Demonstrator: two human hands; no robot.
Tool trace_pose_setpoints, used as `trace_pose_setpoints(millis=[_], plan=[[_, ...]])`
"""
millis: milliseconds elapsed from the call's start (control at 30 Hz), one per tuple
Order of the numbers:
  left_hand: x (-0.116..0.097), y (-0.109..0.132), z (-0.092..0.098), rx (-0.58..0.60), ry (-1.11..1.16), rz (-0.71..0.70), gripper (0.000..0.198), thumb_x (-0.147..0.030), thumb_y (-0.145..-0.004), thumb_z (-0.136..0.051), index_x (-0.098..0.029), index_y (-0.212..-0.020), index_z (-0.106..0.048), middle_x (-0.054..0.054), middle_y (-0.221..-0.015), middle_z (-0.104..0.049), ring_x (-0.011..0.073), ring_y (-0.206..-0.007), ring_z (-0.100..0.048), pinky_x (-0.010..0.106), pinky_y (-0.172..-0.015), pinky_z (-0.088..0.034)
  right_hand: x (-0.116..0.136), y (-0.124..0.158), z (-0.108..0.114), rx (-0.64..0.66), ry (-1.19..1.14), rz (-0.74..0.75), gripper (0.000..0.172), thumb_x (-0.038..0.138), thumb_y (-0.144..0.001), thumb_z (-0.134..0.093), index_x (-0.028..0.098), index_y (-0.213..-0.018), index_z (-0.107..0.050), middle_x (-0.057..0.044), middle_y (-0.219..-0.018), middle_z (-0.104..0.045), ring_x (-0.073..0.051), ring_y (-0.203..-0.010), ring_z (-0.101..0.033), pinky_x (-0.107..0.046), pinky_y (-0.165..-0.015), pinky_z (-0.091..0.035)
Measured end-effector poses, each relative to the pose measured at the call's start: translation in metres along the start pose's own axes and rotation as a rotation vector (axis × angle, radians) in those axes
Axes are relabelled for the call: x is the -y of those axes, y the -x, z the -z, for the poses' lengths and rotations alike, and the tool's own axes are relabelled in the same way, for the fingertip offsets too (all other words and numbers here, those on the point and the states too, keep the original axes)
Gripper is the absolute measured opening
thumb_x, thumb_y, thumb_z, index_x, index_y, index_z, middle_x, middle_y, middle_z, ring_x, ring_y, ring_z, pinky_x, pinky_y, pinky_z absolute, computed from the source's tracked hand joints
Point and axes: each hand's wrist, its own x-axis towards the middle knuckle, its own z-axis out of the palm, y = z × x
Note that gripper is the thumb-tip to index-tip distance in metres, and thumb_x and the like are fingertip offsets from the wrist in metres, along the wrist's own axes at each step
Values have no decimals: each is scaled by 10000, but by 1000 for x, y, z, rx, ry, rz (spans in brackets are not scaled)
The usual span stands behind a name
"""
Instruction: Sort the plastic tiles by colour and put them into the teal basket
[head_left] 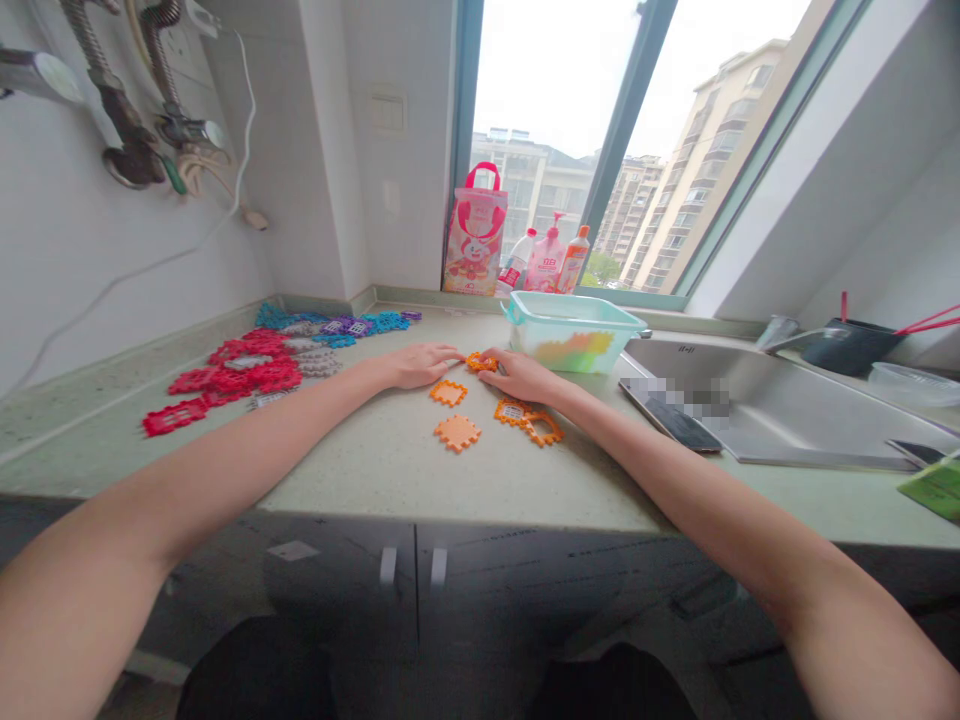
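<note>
My left hand (425, 366) lies flat on the counter, fingers stretched toward an orange interlocking building piece (474, 361). Its fingertips come close to that piece; whether they touch it is unclear. From the other side, my right hand (523, 377) has its fingers closed on the piece and covers part of it. Nearer me lie an orange square frame piece (448, 392) and a paler orange solid square piece (457, 433), both with notched edges. Below my right hand are another orange frame piece (512, 411) and an orange piece with a round opening (544, 428).
Red pieces (259, 375), grey pieces (319, 362) and blue and purple pieces (352, 325) are heaped at the left. A translucent green tub (577, 310) with yellow and orange contents stands behind my right hand. Right of it are a phone (679, 422) and a steel sink (795, 440).
</note>
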Motion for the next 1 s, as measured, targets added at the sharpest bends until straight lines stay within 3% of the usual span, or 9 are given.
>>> trace_pose_setpoints(millis=[233,333,433,533,667,867,1000], plan=[[-1,1,1,-14,24,21,603,-292,-1052,-401,-191,-1618,-582,122,-1715,-556,252,-1590,-502,390,-1366,-314,1,0,12,44,-133,201,245,300,-1019,-743,231,-1250,-786,-72,-1272,-830,-248,-1177,-767,-386,-1096,-556],[-2,2,1,-16,19,19,591,-281,-1044,-418,-205,-1606,-585,115,-1711,-560,248,-1587,-504,388,-1361,-323,2,2,14,68,-155,218,272,322,-995,-760,232,-1249,-795,-62,-1244,-827,-246,-1144,-770,-388,-1085,-564],[-1,2,2,-21,19,15,580,-290,-1051,-419,-224,-1604,-580,97,-1711,-563,238,-1579,-512,379,-1359,-328,7,5,15,43,-136,228,307,314,-994,-768,227,-1288,-786,-124,-1413,-767,-278,-1287,-739,-452,-1179,-535],[1,1,0,-34,19,5,576,-286,-1048,-425,-238,-1600,-581,82,-1713,-563,241,-1575,-517,384,-1361,-329,18,10,14,2,-96,280,407,311,-1015,-766,240,-1416,-747,-181,-1644,-614,-320,-1504,-614,-546,-1286,-453],[6,-3,-5,-51,-6,-5,575,-295,-1063,-419,-257,-1619,-559,63,-1725,-558,230,-1584,-508,378,-1361,-327,41,13,10,24,-16,416,368,280,-1033,-755,303,-1398,-794,-122,-1747,-523,-336,-1620,-490,-597,-1334,-397],[8,-6,-7,-35,-4,18,553,-372,-1094,-428,-202,-1593,-594,94,-1698,-585,257,-1573,-525,366,-1341,-360,61,13,8,66,-57,569,259,264,-1039,-744,282,-1278,-844,-96,-1668,-626,-308,-1578,-551,-566,-1339,-413],[6,-3,-5,-47,-13,-26,530,-335,-1085,-426,-205,-1560,-622,94,-1670,-607,228,-1548,-547,338,-1332,-358,66,14,11,113,-144,580,184,248,-1021,-741,255,-1188,-817,-89,-1421,-788,-280,-1427,-681,-480,-1264,-501]])
